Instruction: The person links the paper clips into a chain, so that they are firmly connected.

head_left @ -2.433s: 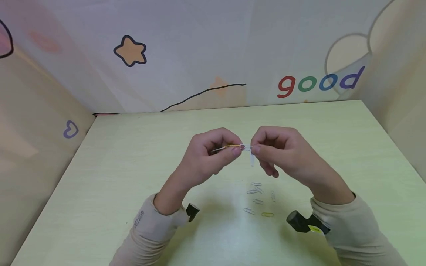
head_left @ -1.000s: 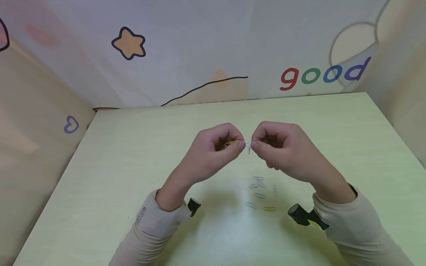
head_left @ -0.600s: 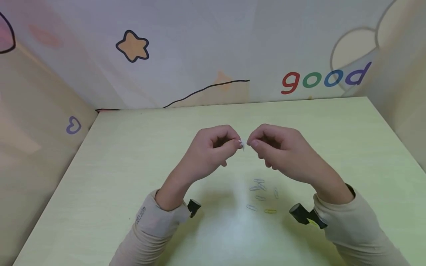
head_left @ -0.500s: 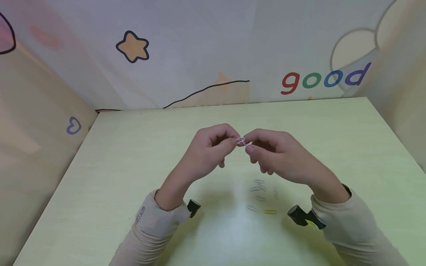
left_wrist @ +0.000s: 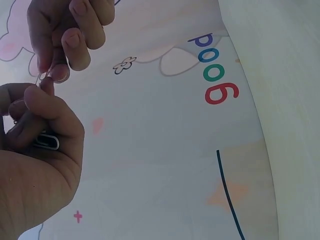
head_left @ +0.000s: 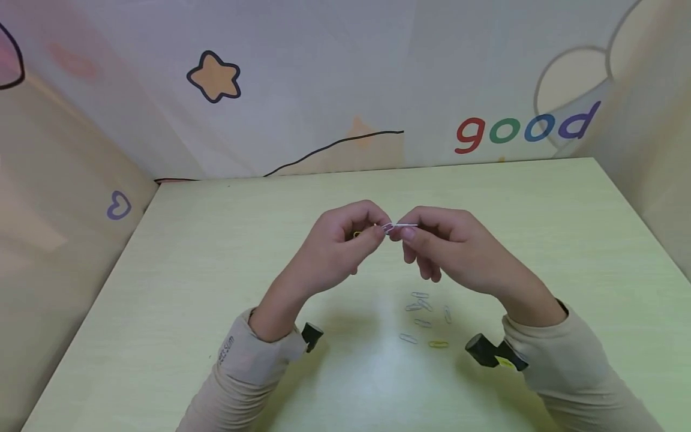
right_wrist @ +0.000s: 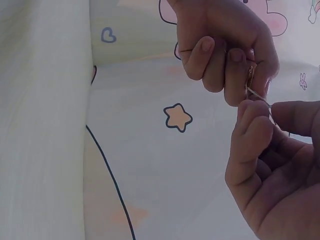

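My left hand pinches a white paper clip between thumb and forefinger, above the table. Linked clips trail into its palm: a bit of a yellow paper clip shows in the head view, and a silver loop in the left wrist view. Facing it, my right hand pinches another white paper clip, which lies level and meets the left one at the fingertips. Whether these two are hooked together is too small to tell. Most of the chain is hidden by the left fingers.
Several loose silver paper clips and one yellow clip lie on the pale table below the hands. A printed cloth backdrop stands behind the table and at both sides.
The right fingers came off the clips, then took hold again. The white clip that hung down at the left fingertips now points level to the right, in the right hand's pinch.
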The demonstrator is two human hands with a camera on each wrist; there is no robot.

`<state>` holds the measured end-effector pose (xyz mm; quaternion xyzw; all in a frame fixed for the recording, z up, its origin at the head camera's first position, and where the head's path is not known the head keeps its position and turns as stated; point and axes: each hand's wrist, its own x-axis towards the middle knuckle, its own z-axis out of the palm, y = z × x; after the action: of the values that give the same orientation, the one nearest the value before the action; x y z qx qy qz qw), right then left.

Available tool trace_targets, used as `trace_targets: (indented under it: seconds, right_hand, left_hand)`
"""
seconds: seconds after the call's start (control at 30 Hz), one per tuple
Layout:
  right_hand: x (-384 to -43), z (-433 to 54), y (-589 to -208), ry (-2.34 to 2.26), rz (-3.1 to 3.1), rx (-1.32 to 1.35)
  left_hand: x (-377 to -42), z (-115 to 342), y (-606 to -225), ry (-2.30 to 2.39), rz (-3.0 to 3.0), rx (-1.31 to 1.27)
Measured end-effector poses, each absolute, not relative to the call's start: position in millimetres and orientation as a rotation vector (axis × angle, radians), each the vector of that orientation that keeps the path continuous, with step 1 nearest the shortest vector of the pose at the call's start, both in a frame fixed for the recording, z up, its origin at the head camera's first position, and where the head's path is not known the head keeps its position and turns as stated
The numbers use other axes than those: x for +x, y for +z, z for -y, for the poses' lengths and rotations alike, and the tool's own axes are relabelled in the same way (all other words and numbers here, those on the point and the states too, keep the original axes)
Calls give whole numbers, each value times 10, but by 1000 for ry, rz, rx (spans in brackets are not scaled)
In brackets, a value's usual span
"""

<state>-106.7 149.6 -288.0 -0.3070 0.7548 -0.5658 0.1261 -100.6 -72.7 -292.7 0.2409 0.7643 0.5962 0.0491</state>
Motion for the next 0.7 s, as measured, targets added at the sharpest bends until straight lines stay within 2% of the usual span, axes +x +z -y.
trace_targets:
  seconds: [0.7]
  right_hand:
    - [-1033, -1527, -2801, -1715, -2153, -731]
  left_hand:
    - [-969, 691, -2913, 1739, -2438, 770]
